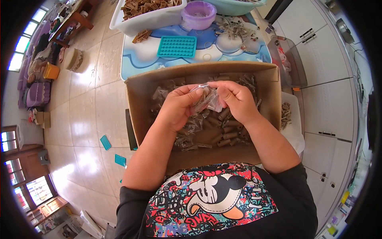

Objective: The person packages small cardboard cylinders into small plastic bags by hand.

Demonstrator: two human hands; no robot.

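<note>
Both left hand and right hand have fingers clamped on the clear plastic bag between them, just above frame centre.

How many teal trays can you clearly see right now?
3: one tray on the cloud-patterned table, and two trays on the floor left of the cardboard box. A teal sliver nearer the person may be another; more may be hidden.

Two hands, one open carton, one purple basin appear.
</note>
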